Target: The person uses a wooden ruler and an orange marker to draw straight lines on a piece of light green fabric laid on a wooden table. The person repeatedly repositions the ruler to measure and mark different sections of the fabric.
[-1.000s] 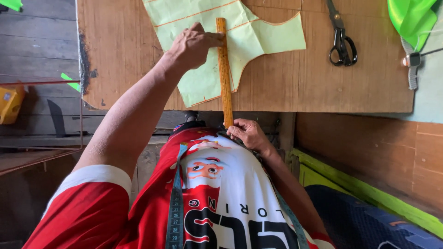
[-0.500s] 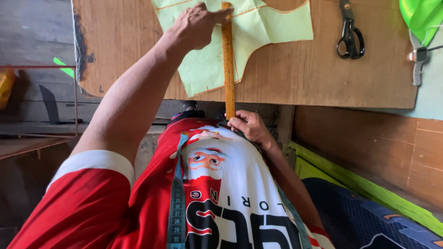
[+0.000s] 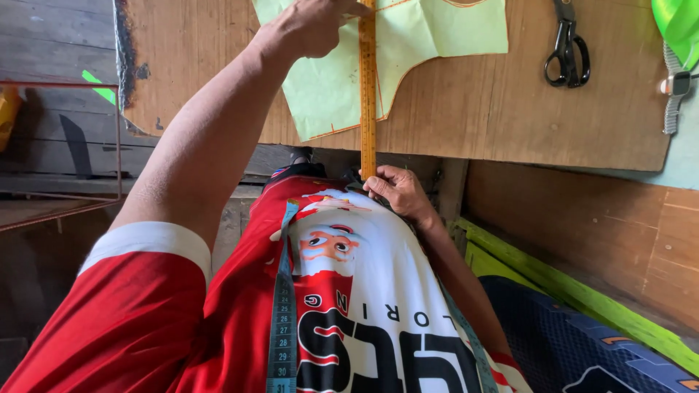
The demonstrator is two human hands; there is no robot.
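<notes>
A long wooden ruler (image 3: 368, 94) lies across a pale green fabric piece (image 3: 331, 87) on the wooden table (image 3: 510, 124). My left hand (image 3: 309, 25) presses down on the ruler's far part and the fabric. My right hand (image 3: 397, 191) grips the ruler's near end, which sticks out over the table's front edge. Orange chalk lines run along the fabric's edges.
Black scissors (image 3: 566, 54) lie on the table to the right. Bright green cloth (image 3: 681, 25) sits at the top right corner. A measuring tape (image 3: 282, 313) hangs from my neck over my red and white shirt. A green-edged bench (image 3: 582, 291) is at my right.
The view has shifted so the table sits higher in the frame. Both hands stay on the ruler, which remains across the fabric.
</notes>
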